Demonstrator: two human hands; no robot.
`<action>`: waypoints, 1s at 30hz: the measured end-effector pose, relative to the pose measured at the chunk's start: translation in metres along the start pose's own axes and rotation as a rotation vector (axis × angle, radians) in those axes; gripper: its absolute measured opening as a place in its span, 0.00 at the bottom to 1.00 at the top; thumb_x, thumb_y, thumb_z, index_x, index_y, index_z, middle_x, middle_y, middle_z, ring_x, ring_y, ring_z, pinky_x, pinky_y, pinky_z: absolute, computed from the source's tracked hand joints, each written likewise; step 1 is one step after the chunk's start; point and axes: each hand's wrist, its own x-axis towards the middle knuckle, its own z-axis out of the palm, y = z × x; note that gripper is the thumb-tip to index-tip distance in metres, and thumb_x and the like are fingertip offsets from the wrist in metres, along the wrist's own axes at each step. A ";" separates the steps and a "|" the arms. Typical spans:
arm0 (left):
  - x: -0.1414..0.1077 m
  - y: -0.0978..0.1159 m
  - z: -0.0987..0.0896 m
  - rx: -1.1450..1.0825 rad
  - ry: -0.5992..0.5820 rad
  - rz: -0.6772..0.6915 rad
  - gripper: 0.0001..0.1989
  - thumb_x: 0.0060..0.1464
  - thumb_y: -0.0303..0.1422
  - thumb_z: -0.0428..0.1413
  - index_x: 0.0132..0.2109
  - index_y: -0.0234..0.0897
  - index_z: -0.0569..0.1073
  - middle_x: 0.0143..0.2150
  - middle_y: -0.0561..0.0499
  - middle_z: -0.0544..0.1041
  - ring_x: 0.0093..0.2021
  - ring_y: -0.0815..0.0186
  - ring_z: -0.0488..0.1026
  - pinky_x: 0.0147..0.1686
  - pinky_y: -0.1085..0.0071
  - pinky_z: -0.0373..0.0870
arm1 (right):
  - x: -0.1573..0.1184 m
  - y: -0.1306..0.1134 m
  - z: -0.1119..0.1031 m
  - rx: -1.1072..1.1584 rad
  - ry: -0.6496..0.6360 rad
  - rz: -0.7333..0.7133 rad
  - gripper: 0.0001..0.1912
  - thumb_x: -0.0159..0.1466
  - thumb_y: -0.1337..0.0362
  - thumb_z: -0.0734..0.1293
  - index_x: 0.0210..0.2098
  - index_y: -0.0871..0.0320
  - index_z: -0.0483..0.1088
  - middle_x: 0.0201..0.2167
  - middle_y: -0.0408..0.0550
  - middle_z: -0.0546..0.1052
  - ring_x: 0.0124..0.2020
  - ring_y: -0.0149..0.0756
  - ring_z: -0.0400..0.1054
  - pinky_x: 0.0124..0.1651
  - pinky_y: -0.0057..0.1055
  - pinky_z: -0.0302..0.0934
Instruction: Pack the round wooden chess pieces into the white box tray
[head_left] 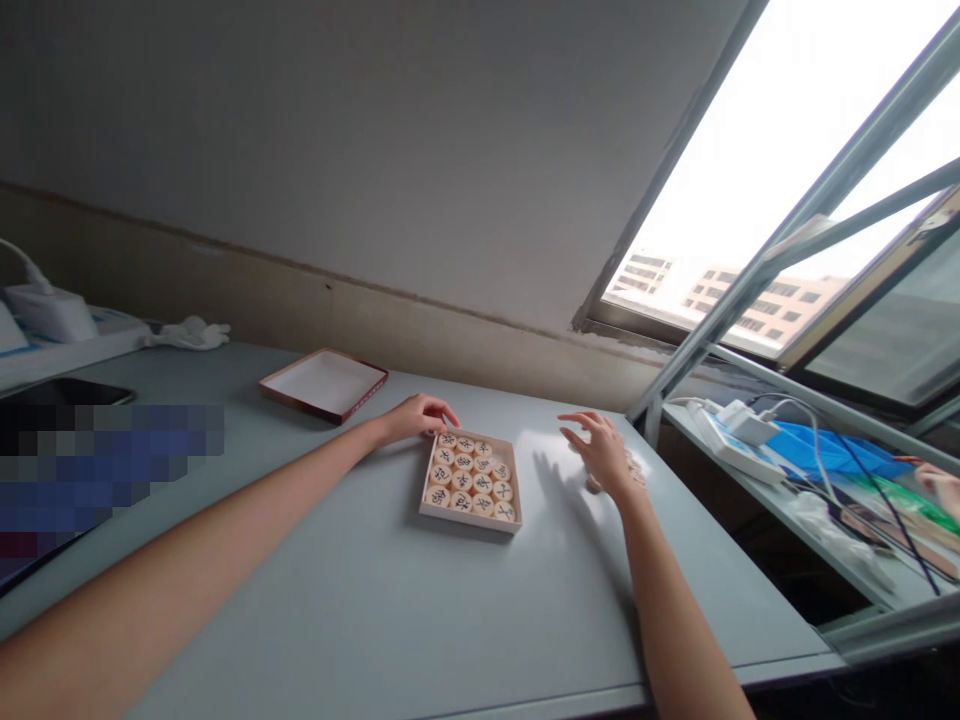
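A shallow open box (471, 522) stands on the grey table (375, 600), filled with several round wooden pieces (463, 481) marked with dark characters. One spot at its upper right corner holds no piece. My left hand (415, 418) rests at the box's upper left corner, fingers curled over the edge. To the right of the box, my right hand (600, 450) hovers with thumb and fingers apart, holding nothing that shows. Beneath and behind it lie more round pieces (636, 470), partly hidden by the hand.
A red-edged box lid (324, 385) lies with its white inside up at the back left. A dark phone (71, 392), crumpled white item (191, 334) and power strip (112, 335) are at the far left. A metal frame (720, 310) borders the right side; another person's hand (937, 487) shows beyond.
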 end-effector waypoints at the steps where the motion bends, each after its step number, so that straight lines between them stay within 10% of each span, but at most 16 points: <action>1: 0.000 -0.001 0.000 -0.002 0.000 0.002 0.13 0.40 0.31 0.50 0.35 0.32 0.73 0.25 0.52 0.69 0.28 0.68 0.65 0.28 0.76 0.60 | 0.000 -0.010 0.000 0.102 -0.046 -0.086 0.12 0.58 0.59 0.60 0.40 0.53 0.69 0.40 0.48 0.69 0.42 0.40 0.61 0.43 0.38 0.54; 8: 0.002 -0.007 0.000 -0.021 0.001 0.013 0.13 0.40 0.31 0.50 0.35 0.32 0.73 0.24 0.53 0.68 0.27 0.68 0.64 0.27 0.75 0.59 | -0.008 -0.062 0.002 0.169 -0.383 -0.326 0.09 0.57 0.57 0.63 0.35 0.48 0.72 0.39 0.46 0.67 0.42 0.37 0.61 0.47 0.38 0.54; 23: -0.002 0.004 0.001 -0.027 -0.008 -0.012 0.13 0.40 0.32 0.51 0.33 0.30 0.72 0.26 0.52 0.70 0.29 0.68 0.65 0.29 0.74 0.59 | -0.009 -0.070 0.001 0.254 -0.415 -0.390 0.10 0.50 0.58 0.69 0.32 0.53 0.71 0.36 0.44 0.68 0.41 0.36 0.60 0.45 0.34 0.55; 30: -0.002 0.003 0.000 0.001 -0.017 -0.005 0.13 0.40 0.32 0.50 0.34 0.31 0.72 0.25 0.52 0.70 0.28 0.68 0.65 0.28 0.75 0.59 | -0.001 -0.051 -0.006 0.477 -0.300 -0.161 0.10 0.55 0.57 0.63 0.30 0.58 0.67 0.31 0.45 0.72 0.32 0.32 0.65 0.34 0.29 0.58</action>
